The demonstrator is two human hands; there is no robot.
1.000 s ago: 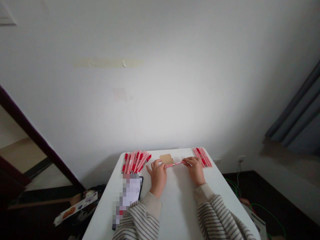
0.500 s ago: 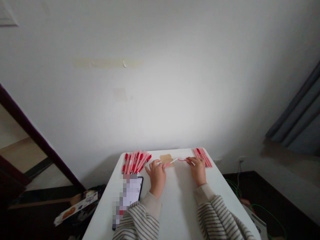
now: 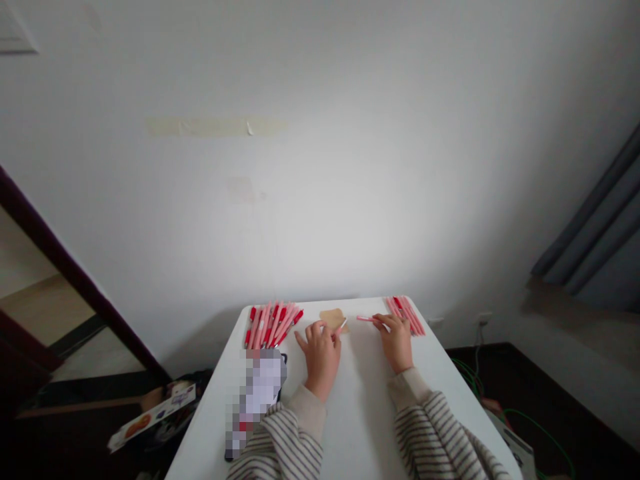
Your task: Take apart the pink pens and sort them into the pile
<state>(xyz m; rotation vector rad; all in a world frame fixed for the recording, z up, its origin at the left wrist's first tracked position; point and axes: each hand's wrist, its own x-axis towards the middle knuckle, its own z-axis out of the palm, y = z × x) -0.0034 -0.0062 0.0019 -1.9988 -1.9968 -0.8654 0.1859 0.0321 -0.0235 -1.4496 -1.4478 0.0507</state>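
Note:
My left hand is closed at the fingertips over the tan patch on the table. A thin white tip of a pen pokes out from these fingers toward the upper right; the rest is hidden by the hand. To the right, my right hand pinches a short pink pen barrel, which points left toward the white tip. A gap separates the two pieces. Beside my left hand lies a pile of pink and red pens. Past my right hand is a smaller row of pink pens.
The white table stands against a wall. A tan patch lies at its far middle. On the left is a phone, partly blurred out, near my left sleeve. Green cables run on the floor at the right.
My left hand has moved slightly right and nearer to me, and less of its pen shows now. My right hand and its pink barrel have stayed in place.

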